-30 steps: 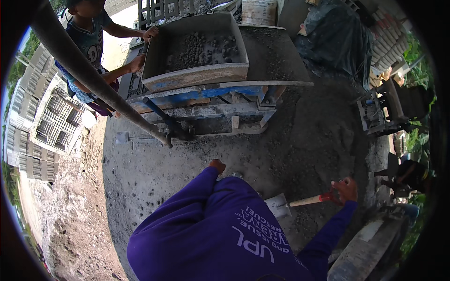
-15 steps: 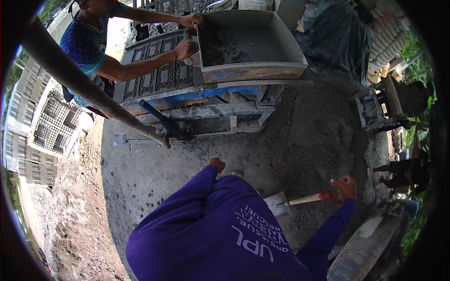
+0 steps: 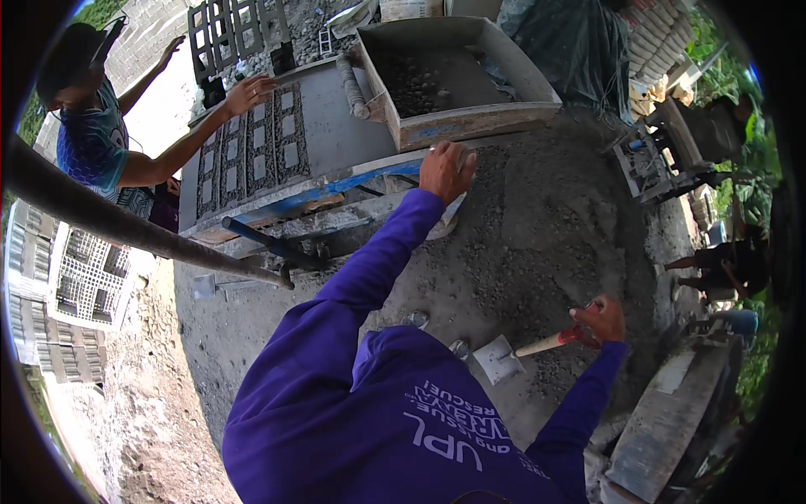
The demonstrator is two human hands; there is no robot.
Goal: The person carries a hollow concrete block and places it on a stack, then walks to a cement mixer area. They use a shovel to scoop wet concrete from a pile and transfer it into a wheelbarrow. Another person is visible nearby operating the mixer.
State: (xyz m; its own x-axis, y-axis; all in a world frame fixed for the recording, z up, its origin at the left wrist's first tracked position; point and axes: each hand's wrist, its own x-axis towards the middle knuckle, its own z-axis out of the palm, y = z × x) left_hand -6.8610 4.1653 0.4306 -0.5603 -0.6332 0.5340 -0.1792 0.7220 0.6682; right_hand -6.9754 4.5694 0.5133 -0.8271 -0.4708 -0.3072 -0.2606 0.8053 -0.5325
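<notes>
My right hand [image 3: 603,322] is wrapped round the red grip of a short shovel [image 3: 539,344]. Its wooden shaft slants down to a metal blade [image 3: 499,359] low over the grey ground near my feet. Stretched forward, my left hand [image 3: 447,171] is at the near edge of the block-moulding machine [image 3: 332,189], just below a box-shaped hopper [image 3: 483,120]. Its fingers are curled; what they grip is hidden. A pale curved piece [image 3: 449,220] shows under that hand. The machine's mould [image 3: 252,149] has rows of cavities and is filled with grey mix.
A co-worker [image 3: 101,160] stands at the far left, one hand above the mould. A thick metal pole [image 3: 151,227] crosses the left side. Grey mix [image 3: 571,210] lies on the right. A wheelbarrow-like metal tray [image 3: 663,428] is at lower right; a person [image 3: 726,260] is beyond.
My left hand has reached forward to the machine's edge. The co-worker has let go of the hopper and leaned back left. The hopper sits further right of the mould. My right hand still holds the shovel.
</notes>
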